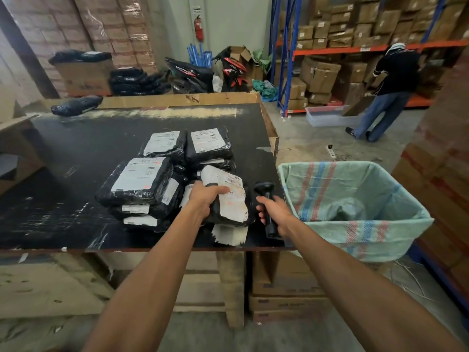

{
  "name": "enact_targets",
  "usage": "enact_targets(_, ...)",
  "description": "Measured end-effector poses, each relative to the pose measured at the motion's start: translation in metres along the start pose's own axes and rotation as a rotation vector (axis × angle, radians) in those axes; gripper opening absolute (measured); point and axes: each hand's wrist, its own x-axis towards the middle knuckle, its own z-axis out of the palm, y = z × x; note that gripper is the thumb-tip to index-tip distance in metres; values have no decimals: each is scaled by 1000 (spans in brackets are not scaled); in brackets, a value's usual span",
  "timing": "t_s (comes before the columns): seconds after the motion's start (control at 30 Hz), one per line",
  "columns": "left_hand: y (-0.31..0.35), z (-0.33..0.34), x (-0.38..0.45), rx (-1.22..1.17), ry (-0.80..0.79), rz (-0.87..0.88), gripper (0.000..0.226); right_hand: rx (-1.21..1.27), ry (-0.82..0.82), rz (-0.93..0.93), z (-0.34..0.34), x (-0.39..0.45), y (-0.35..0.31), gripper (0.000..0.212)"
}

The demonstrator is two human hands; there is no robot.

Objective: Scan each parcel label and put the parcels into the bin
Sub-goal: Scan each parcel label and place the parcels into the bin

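Observation:
Several black plastic parcels with white labels lie piled (142,181) near the front right of the black table (76,148). My left hand (203,199) grips one parcel (232,196) at its left edge, label facing up and tilted toward me. My right hand (275,214) holds a black handheld scanner (266,196) just right of that parcel, its head pointing away from me. The bin (355,240), lined with a green woven sack with red and blue stripes, stands open right of the table.
A lone black parcel (76,105) lies at the table's far left edge. Cardboard boxes (284,290) sit under the table. A person (388,90) stands at the shelving at the back right beside a clear tub (327,116). A motorbike (203,72) and black bags are behind the table.

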Motion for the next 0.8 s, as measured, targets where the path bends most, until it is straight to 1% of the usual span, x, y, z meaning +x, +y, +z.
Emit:
enact_targets(0.07,-1,5,-3,39,4,58,62,-13,4,-73,-3,-1,-6,18)
enact_targets(0.13,-6,9,-4,42,-3,167,61,-2,-32,-141,-8,-4,-14,19)
enact_targets(0.2,-6,12,-5,21,2,278,58,39,-124,-201,-13,-7,-21,16)
enact_targets(0.27,1,17,-4,-66,-13,332,55,62,-213,-269,-16,-10,-25,12)
enact_targets(0.33,10,22,-1,-125,-32,366,54,65,-264,-339,-17,-13,-28,9)
enact_targets(0.47,18,30,6,-105,-38,424,58,51,-314,-441,-16,-16,-38,9)
enact_targets(0.63,12,40,9,-136,-36,453,61,42,-305,-463,-20,-14,-44,8)
enact_targets(0.8,11,44,14,-117,-6,465,61,31,-314,-472,-24,-14,-45,10)
